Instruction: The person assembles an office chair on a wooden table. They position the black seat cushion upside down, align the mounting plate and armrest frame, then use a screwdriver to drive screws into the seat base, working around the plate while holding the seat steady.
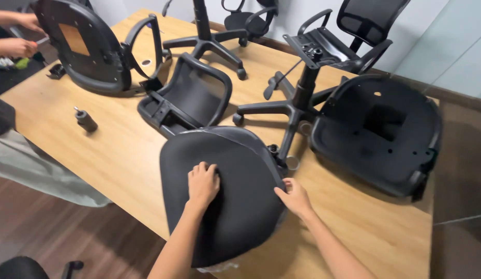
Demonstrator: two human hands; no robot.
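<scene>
The black fabric-covered padded chair seat cushion (230, 201) lies at the near edge of the light wooden worktop (121, 155), its front part hanging out past the edge towards the person. The left hand (203, 183) rests flat on top of the cushion, fingers (201, 168) curled and pressing into the fabric, gripping nothing between them. The right hand (295, 196) holds the cushion's right rim, thumb on top and fingers wrapped over the side. To handle the cushion well here, I judge the weight should stay under the flat left palm while the right hand steers from the rim, so that the overhanging part does not tip off the edge. Just behind the cushion stands a black five-legged chair base with its gas column (297, 103), close enough to snag; a black moulded plastic seat pan (377, 134) lies to the right and a black mesh backrest frame (191, 98) behind. Another person's hands (20, 36) work on a round black seat shell (85, 46) at the far left.
</scene>
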